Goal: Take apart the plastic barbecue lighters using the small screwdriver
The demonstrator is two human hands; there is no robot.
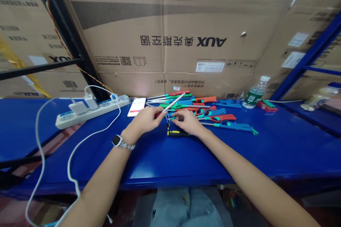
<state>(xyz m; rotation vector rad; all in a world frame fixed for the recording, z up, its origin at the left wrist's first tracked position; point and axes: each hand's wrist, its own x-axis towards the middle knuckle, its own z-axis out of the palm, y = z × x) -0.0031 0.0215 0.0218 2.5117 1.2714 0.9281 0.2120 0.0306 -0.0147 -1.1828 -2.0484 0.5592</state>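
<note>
My left hand (pixel 145 118), with a watch on its wrist, is closed around the base of a lighter's long metal tube (pixel 174 102). The tube slants up to the right, and a bit of red shows by the fingers. Thin pale wires (pixel 167 117) hang between the two hands. My right hand (pixel 189 123) pinches a small dark part (pixel 181 117), mostly covered by the fingers. Just below it, a black and yellow screwdriver (pixel 177 133) lies on the blue tabletop (pixel 170 163). Behind the hands are several long-nosed lighters (pixel 226 117) with red, blue and green handles.
A phone (pixel 136 107) lies left of the lighters. Further left, a white power strip (pixel 93 111) holds chargers, and its white cable loops over the table edge. A water bottle (pixel 256 92) and a small red box (pixel 267 106) stand right. Large cartons (pixel 170 17) wall the back.
</note>
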